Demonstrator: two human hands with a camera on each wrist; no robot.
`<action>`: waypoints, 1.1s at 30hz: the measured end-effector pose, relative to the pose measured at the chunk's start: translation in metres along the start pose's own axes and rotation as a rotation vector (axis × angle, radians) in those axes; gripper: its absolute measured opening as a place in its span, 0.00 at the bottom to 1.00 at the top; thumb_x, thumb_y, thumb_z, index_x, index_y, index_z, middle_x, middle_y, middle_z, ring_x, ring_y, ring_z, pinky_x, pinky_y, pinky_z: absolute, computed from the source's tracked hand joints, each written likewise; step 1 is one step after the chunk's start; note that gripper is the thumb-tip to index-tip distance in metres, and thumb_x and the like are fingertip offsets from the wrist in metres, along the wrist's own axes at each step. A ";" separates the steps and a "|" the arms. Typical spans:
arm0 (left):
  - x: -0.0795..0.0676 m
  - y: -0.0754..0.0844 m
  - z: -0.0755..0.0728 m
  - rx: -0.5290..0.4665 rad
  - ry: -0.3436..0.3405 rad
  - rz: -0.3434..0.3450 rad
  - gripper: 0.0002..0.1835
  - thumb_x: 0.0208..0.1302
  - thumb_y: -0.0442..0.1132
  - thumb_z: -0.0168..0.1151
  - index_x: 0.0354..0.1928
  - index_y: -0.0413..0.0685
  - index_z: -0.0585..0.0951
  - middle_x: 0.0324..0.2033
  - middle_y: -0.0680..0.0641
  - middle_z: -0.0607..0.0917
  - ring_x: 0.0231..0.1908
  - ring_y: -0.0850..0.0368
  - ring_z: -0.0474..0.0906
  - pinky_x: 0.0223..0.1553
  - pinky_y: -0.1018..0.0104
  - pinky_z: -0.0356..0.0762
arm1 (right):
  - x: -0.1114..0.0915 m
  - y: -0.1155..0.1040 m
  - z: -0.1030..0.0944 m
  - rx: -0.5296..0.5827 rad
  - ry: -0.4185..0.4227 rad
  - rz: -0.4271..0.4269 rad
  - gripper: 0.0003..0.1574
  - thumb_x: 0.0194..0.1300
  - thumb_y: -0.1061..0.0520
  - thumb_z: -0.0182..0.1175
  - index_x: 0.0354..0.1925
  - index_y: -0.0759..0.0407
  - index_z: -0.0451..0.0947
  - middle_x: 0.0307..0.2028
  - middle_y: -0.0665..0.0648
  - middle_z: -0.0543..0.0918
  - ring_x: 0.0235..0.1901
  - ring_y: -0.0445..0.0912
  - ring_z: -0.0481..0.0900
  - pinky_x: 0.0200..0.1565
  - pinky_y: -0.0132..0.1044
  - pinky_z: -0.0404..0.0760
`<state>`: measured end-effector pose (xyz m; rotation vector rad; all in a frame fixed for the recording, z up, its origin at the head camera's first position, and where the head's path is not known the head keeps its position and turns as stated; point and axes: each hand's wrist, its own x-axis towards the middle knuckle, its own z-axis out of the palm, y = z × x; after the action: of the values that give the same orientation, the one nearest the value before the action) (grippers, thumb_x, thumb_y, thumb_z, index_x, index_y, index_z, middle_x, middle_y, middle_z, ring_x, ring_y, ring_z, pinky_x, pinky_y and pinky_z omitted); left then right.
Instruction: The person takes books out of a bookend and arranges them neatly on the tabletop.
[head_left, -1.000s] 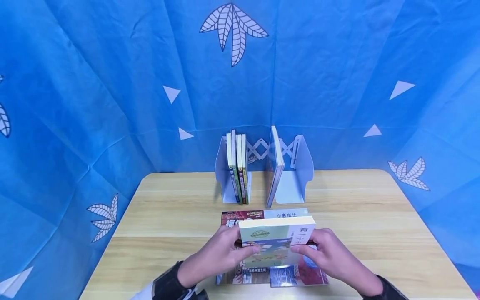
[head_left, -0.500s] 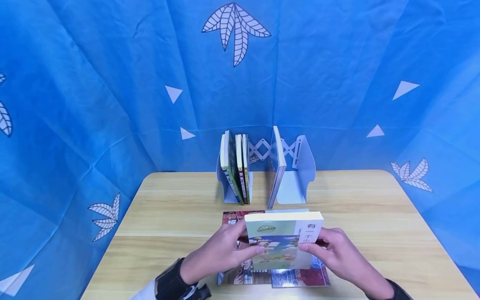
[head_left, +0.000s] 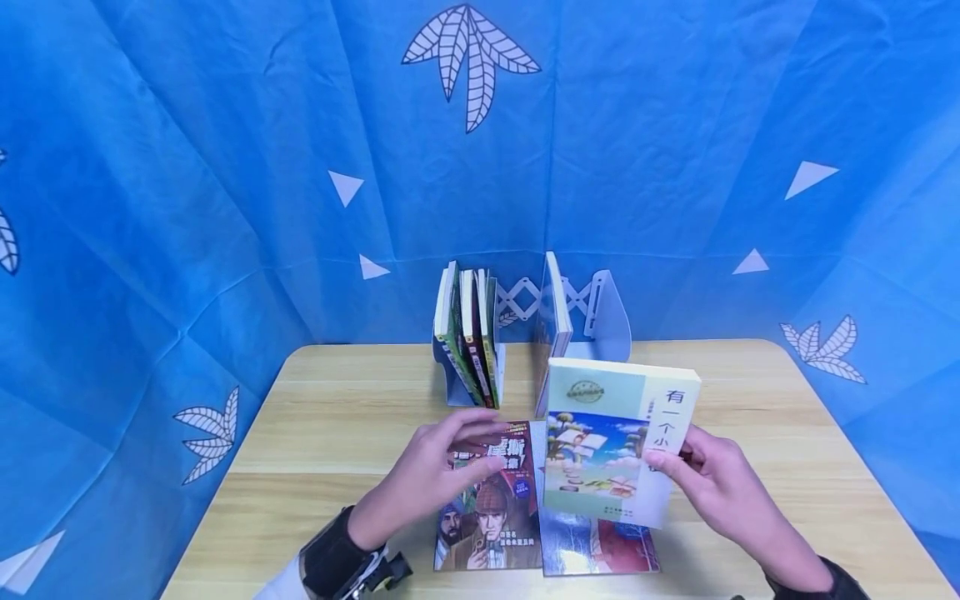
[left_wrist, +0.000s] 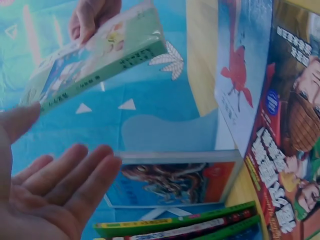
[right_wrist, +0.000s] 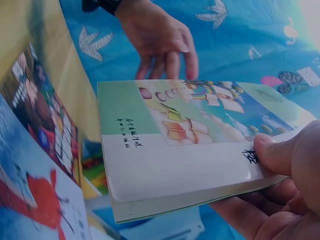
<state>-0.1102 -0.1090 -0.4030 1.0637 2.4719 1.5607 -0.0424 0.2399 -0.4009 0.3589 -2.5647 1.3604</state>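
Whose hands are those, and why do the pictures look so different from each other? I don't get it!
There's no robot here, just one person with bare hands. The big straight picture comes from a camera on the person's head, looking forward and down. The two tilted ones come from cameras on the wrists, so each sees things close up.

The right hand holds a book with a green, blue and white cover. The left hand is open and holds nothing.

On the wooden table lie a detective book and, next to it, a blue-and-red book. Behind them, upright books lean in a pale bookend.
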 end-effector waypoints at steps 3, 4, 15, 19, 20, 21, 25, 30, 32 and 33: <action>0.002 -0.009 -0.002 0.012 0.114 -0.066 0.26 0.69 0.38 0.69 0.66 0.42 0.75 0.58 0.42 0.87 0.52 0.49 0.89 0.52 0.67 0.89 | 0.002 0.004 -0.009 -0.031 0.032 0.041 0.18 0.73 0.65 0.62 0.59 0.68 0.80 0.43 0.66 0.91 0.35 0.30 0.86 0.24 0.31 0.81; 0.002 -0.012 -0.002 0.013 0.154 -0.086 0.26 0.69 0.37 0.69 0.66 0.41 0.75 0.58 0.41 0.87 0.52 0.49 0.89 0.53 0.67 0.89 | 0.002 0.005 -0.012 -0.040 0.043 0.055 0.18 0.73 0.65 0.61 0.59 0.68 0.79 0.43 0.66 0.91 0.35 0.29 0.85 0.24 0.31 0.80; 0.012 -0.043 -0.013 -0.056 0.369 -0.313 0.30 0.72 0.36 0.65 0.72 0.39 0.70 0.65 0.41 0.83 0.60 0.44 0.84 0.60 0.62 0.85 | 0.006 0.017 -0.045 -0.115 0.116 0.181 0.22 0.76 0.60 0.60 0.62 0.71 0.77 0.42 0.63 0.91 0.30 0.31 0.80 0.19 0.33 0.70; 0.018 -0.056 -0.015 0.010 0.388 -0.327 0.27 0.73 0.36 0.63 0.71 0.40 0.71 0.63 0.40 0.84 0.60 0.44 0.84 0.60 0.59 0.86 | 0.010 0.023 -0.058 -0.102 0.130 0.217 0.25 0.78 0.57 0.58 0.65 0.72 0.74 0.38 0.36 0.89 0.30 0.31 0.79 0.19 0.35 0.68; 0.019 -0.060 -0.015 0.029 0.391 -0.334 0.27 0.73 0.37 0.63 0.71 0.40 0.72 0.63 0.40 0.84 0.59 0.45 0.85 0.59 0.58 0.86 | 0.011 0.025 -0.061 -0.104 0.132 0.226 0.26 0.78 0.56 0.58 0.65 0.72 0.73 0.37 0.30 0.86 0.31 0.31 0.79 0.19 0.35 0.68; 0.020 -0.063 -0.015 0.045 0.394 -0.340 0.26 0.74 0.37 0.62 0.71 0.40 0.72 0.62 0.40 0.84 0.59 0.45 0.85 0.59 0.58 0.86 | 0.012 0.026 -0.065 -0.104 0.131 0.233 0.27 0.79 0.55 0.57 0.66 0.73 0.72 0.37 0.26 0.84 0.31 0.30 0.79 0.19 0.36 0.68; 0.025 -0.073 -0.017 0.092 0.406 -0.360 0.27 0.74 0.38 0.61 0.72 0.40 0.71 0.63 0.38 0.84 0.59 0.44 0.85 0.59 0.55 0.86 | 0.020 0.030 -0.077 -0.111 0.105 0.271 0.32 0.81 0.50 0.54 0.69 0.72 0.69 0.36 0.25 0.82 0.33 0.28 0.81 0.23 0.30 0.73; 0.034 -0.081 -0.020 0.115 0.418 -0.356 0.27 0.75 0.38 0.60 0.72 0.39 0.71 0.64 0.37 0.83 0.60 0.42 0.84 0.59 0.53 0.86 | 0.030 0.037 -0.092 -0.114 0.070 0.309 0.36 0.82 0.46 0.51 0.75 0.67 0.63 0.41 0.35 0.88 0.39 0.25 0.83 0.35 0.25 0.81; 0.036 -0.083 -0.020 0.123 0.424 -0.344 0.26 0.75 0.37 0.60 0.71 0.38 0.72 0.64 0.36 0.83 0.60 0.41 0.84 0.59 0.54 0.86 | 0.034 0.040 -0.097 -0.120 0.062 0.328 0.37 0.82 0.43 0.49 0.76 0.64 0.62 0.40 0.34 0.86 0.38 0.25 0.80 0.33 0.27 0.78; 0.037 -0.084 -0.020 0.126 0.426 -0.338 0.25 0.75 0.37 0.60 0.71 0.37 0.72 0.64 0.36 0.83 0.60 0.41 0.84 0.59 0.54 0.86 | 0.035 0.042 -0.100 -0.119 0.059 0.336 0.38 0.82 0.42 0.49 0.77 0.63 0.62 0.39 0.28 0.83 0.39 0.24 0.79 0.34 0.26 0.77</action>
<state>-0.1900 -0.1260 -0.4495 0.3058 2.8530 1.6746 -0.0817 0.3420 -0.3685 -0.1379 -2.7275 1.2849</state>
